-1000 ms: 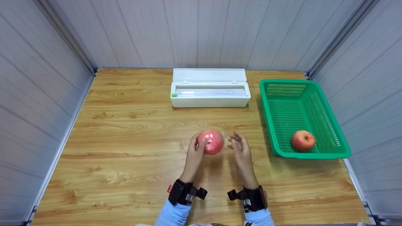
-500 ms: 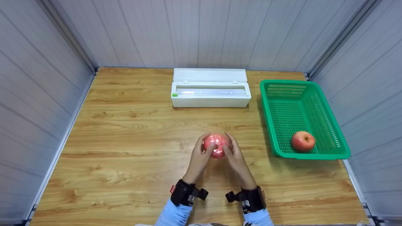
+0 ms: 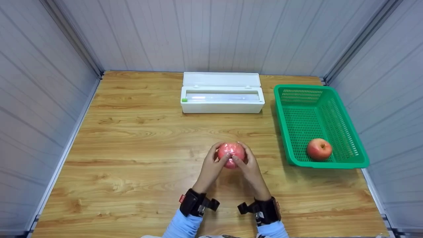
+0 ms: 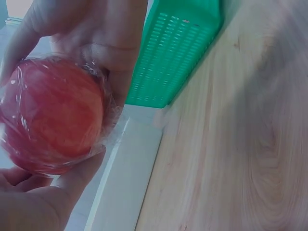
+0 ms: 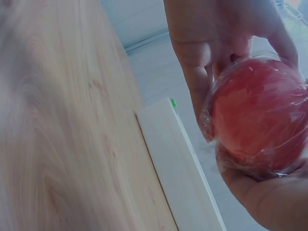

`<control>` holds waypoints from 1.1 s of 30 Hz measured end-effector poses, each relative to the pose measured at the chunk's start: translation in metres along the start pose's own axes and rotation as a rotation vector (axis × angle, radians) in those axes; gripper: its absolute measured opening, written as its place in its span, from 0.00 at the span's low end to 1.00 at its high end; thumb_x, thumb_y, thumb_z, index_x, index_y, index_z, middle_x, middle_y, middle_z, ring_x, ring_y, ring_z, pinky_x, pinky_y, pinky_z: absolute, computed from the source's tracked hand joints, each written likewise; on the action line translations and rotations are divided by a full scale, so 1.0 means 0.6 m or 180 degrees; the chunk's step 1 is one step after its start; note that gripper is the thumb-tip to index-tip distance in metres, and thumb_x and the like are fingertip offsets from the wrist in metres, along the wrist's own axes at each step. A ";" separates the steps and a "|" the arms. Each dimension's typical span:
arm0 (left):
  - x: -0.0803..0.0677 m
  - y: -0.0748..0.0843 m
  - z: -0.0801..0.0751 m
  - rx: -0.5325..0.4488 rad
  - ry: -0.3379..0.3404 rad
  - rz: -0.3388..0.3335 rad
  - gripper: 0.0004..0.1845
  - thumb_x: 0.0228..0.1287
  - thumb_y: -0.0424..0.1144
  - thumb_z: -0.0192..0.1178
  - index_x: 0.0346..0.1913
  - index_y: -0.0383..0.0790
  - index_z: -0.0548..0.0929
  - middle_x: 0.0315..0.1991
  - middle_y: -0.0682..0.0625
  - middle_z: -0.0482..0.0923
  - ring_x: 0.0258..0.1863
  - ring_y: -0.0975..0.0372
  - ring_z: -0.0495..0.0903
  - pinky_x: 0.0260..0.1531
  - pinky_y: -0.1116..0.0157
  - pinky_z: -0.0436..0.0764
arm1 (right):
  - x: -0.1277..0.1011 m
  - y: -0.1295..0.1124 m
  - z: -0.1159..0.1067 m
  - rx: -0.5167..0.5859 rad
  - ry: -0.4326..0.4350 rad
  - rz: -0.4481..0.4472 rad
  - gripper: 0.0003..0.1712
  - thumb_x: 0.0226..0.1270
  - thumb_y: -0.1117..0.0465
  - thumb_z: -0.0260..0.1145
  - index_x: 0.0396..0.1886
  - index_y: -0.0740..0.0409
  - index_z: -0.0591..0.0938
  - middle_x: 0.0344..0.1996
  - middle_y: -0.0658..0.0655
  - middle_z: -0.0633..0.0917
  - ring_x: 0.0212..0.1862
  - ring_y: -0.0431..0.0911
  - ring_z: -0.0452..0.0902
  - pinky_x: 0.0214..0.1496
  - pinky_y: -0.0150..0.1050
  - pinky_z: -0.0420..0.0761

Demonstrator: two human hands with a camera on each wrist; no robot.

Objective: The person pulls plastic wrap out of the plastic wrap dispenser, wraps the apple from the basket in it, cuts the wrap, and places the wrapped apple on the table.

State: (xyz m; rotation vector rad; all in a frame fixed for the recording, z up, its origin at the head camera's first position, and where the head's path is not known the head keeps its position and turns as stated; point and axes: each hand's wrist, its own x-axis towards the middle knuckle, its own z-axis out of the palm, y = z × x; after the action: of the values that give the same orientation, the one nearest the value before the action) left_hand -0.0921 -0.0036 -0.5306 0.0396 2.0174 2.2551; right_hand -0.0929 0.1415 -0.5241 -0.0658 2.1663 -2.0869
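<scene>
A red apple (image 3: 233, 149) wrapped in clear plastic film is held between both hands above the table. My left hand (image 3: 211, 165) grips its left side, with the thumb on top. From the other side my right hand (image 3: 250, 167) grips it too, the two thumbs close together near the apple's hollow. In the left wrist view the film on the apple (image 4: 57, 115) is wrinkled and gathers loosely toward one edge. Creased film also shows over the apple (image 5: 262, 113) in the right wrist view, with fingers curled round it.
A white cling film dispenser (image 3: 223, 107) stands at the back of the wooden table (image 3: 138, 158), its lid raised. On the right is a green basket (image 3: 282, 132) with an unwrapped apple (image 3: 319, 149) inside. Pale panel walls enclose the left, back and right.
My right hand has come in from beside the apple and taken hold of it. Both hands and the apple have shifted slightly right and nearer; the thumbs have drawn together on top.
</scene>
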 end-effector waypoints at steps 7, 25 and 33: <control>-0.002 0.005 0.000 0.0071 0.0033 0.0035 0.28 0.62 0.43 0.62 0.64 0.37 0.69 0.63 0.38 0.69 0.62 0.48 0.71 0.55 0.58 0.78 | -0.002 -0.001 -0.004 -0.0082 0.0060 0.0070 0.37 0.64 0.57 0.60 0.70 0.65 0.60 0.66 0.70 0.66 0.67 0.59 0.64 0.67 0.46 0.69; 0.021 0.025 0.024 0.0339 -0.0113 0.0218 0.30 0.60 0.41 0.64 0.63 0.34 0.70 0.62 0.38 0.68 0.60 0.49 0.73 0.54 0.61 0.79 | -0.011 -0.025 -0.038 -0.1037 0.0201 -0.0239 0.36 0.65 0.57 0.62 0.71 0.56 0.61 0.65 0.66 0.63 0.62 0.59 0.67 0.59 0.53 0.74; 0.049 0.044 0.053 0.0691 -0.0348 0.0318 0.30 0.60 0.43 0.64 0.63 0.35 0.70 0.60 0.39 0.68 0.58 0.51 0.74 0.53 0.60 0.79 | -0.018 -0.041 -0.063 -0.2300 0.0298 -0.1179 0.51 0.50 0.59 0.76 0.70 0.58 0.57 0.68 0.68 0.56 0.65 0.64 0.64 0.58 0.57 0.75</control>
State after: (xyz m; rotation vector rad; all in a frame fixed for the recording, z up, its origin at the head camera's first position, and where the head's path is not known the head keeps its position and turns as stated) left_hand -0.1201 0.0279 -0.5024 0.2817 2.2362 2.0273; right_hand -0.0881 0.1791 -0.4974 -0.4758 3.0367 -1.3325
